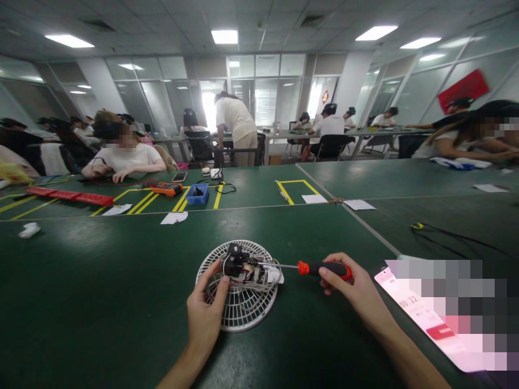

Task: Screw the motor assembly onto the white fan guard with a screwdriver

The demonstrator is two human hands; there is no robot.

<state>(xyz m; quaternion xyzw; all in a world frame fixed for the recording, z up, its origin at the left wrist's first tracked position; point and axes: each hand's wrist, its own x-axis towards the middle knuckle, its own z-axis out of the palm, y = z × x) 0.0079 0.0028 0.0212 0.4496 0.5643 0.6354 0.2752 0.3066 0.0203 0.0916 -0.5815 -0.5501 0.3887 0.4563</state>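
Observation:
A white round fan grille (243, 308) lies flat on the green table (101, 292), with a small black motor unit (237, 265) and wires on top of it. My left hand (206, 310) pinches the motor unit at its left side, thumb and fingers closed on it. My right hand (352, 289) is closed round the red and black handle of a screwdriver (320, 268). The screwdriver lies level, its thin shaft pointing left, and its tip meets the motor unit.
A phone (421, 313) with a lit screen lies right of my right hand. Paper slips (174, 218), a blue tray (198, 194), an orange meter (167, 188) and a red bar (68, 195) lie further back. Several people sit at the far tables. A black cable (454, 235) runs at right.

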